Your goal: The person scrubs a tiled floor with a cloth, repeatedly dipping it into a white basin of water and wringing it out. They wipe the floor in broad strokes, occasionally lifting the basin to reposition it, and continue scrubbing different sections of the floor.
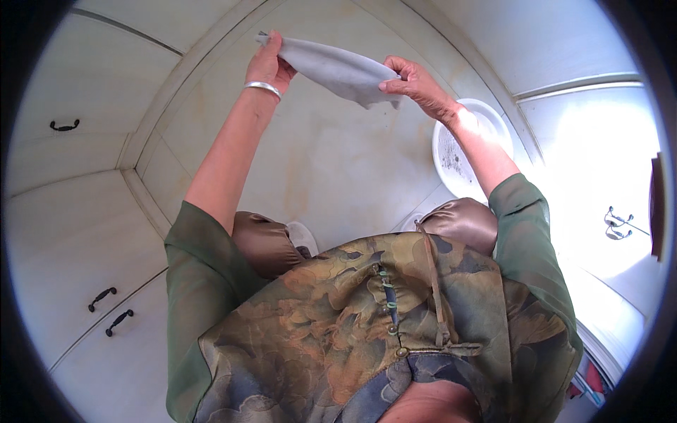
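A light grey cloth (pixel 338 66) is stretched between my two hands, held out in front of me above the floor. My left hand (pixel 268 62), with a silver bangle at the wrist, grips one end at the upper left. At the other end, my right hand (pixel 415 84) pinches a corner between thumb and fingers. The cloth's lower edge hangs loose and uneven near my right hand. Below my right forearm a white plastic basin (pixel 449 156) stands on the floor, with dark specks inside. My forearm hides part of the basin.
White cabinets with dark handles (pixel 64 125) line the left side, and more cabinet doors (pixel 587 148) stand at the right in bright light. Pale floor tiles (pixel 338 153) with brownish stains lie between them. My bent knees (pixel 264 243) are close below my arms.
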Tool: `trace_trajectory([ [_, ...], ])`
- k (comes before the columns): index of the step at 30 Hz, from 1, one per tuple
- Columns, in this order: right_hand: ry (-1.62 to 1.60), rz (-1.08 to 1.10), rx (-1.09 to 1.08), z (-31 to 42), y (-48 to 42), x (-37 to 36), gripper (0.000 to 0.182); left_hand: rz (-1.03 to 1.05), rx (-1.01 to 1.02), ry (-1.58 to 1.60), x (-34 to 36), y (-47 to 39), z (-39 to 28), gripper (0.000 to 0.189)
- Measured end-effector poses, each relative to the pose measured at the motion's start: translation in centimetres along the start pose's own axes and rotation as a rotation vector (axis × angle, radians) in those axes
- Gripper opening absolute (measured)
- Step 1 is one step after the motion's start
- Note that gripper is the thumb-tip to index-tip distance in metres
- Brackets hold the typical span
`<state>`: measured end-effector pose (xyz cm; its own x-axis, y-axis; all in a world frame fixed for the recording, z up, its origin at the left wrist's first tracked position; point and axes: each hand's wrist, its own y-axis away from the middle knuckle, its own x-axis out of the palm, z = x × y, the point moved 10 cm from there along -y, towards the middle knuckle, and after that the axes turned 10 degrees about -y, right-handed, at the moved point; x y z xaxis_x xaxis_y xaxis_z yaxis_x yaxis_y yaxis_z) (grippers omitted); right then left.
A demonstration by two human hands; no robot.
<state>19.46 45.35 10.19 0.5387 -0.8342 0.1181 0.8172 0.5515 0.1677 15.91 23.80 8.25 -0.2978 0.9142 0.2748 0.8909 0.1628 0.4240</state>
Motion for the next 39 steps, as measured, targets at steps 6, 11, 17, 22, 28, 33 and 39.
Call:
trace_trajectory([
  [6,0.161,0.121,0.014,0.8,-1.7,2.1,0.035,0.169,0.182,0.049,0.4,0.7,-4.0,0.032],
  [11,-0.134,0.105,0.334,-3.9,-2.8,3.0,0.039,0.516,0.211,0.068,4.3,3.6,-5.5,0.041],
  [17,-0.079,0.209,0.388,-3.4,-2.4,7.7,0.026,0.675,0.244,0.04,6.7,6.1,-6.4,0.039],
  [22,-0.147,0.117,0.149,-3.1,-3.7,6.3,0.019,0.715,0.224,-0.026,5.9,5.4,-6.2,0.046],
  [28,-0.14,-0.244,-0.214,0.2,-3.4,-1.5,0.017,0.563,0.088,-0.271,2.1,3.2,-4.1,0.048],
  [33,-0.168,-0.392,-0.235,1.9,-2.6,-2.4,0.024,0.369,-0.079,-0.516,-1.0,1.2,-0.9,0.044],
  [39,-0.054,-0.418,-0.142,-0.1,-3.4,-4.1,0.017,0.18,-0.194,-0.745,-3.7,-1.4,2.1,0.033],
])
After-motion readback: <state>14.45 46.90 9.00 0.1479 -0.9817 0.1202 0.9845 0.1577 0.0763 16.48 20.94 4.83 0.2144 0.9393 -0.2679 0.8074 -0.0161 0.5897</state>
